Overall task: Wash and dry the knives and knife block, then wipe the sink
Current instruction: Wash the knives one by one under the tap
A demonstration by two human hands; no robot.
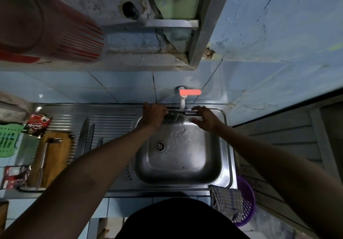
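Observation:
A dark knife point(178, 112) lies across the back of the steel sink point(225, 155), under water running from the white tap point(182, 103). My left hand point(153, 116) grips its left end. My right hand point(206, 118) has spread fingers, and its fingertips touch the knife's right end. Three more knives point(87, 136) lie side by side on the ribbed drainboard point(115, 122). A wooden knife block point(56, 157) lies flat further left with a long metal tool point(43, 160) on it.
A checked cloth point(226, 201) hangs over the sink's front right corner, above a purple basket point(247, 196). A green basket point(7, 140) and red packets point(37, 125) sit at the left. The tap's orange lever point(190, 91) points right. The drain point(160, 146) is uncovered.

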